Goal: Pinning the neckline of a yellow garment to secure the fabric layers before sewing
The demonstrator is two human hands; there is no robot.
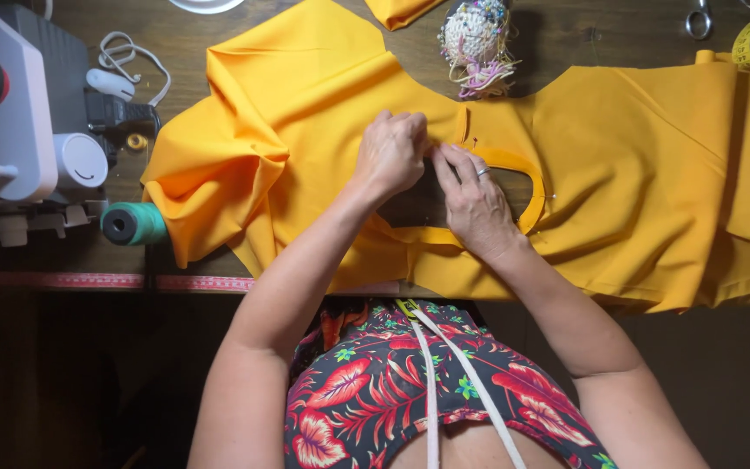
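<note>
Yellow fabric (305,113) pinched at its curved edge by two hands, left (390,155) and right (475,201).

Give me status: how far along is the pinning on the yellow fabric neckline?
Done: the yellow fabric is cut to shape and spread on the table, with pins already showing along the right of the curved neckline edge. In hand: the left hand and right hand pinch the edge at its upper left. Left: the lower strip shows no pins I can make out.
</note>
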